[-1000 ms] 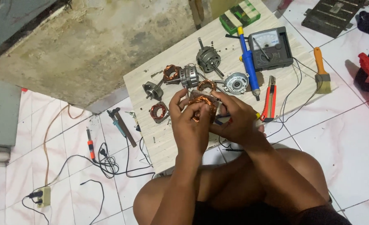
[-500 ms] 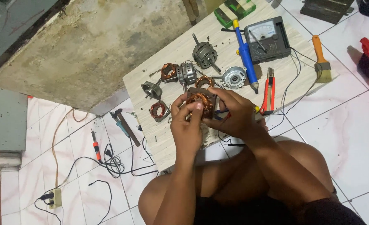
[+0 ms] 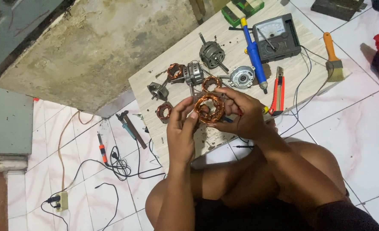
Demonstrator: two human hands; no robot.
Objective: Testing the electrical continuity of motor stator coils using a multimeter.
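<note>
- A green and white flat package (image 3: 242,9) lies at the far edge of the wooden board (image 3: 185,51), beyond the grey analog meter (image 3: 278,37).
- The copper-wound stator (image 3: 209,109) is a ring of shiny orange wire coils around an open centre.
- It is held just above the board's near part, nearer the person than the meter.
- The left hand (image 3: 182,128) pinches its left side; the right hand (image 3: 243,113) wraps its right side, fingers closed on it.

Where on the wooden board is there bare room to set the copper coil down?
Bare board lies behind the motor, along the far edge. Another patch lies between the red cutter and paintbrush, crossed by wires. The middle, around the coil both hands hold, is crowded.
</note>
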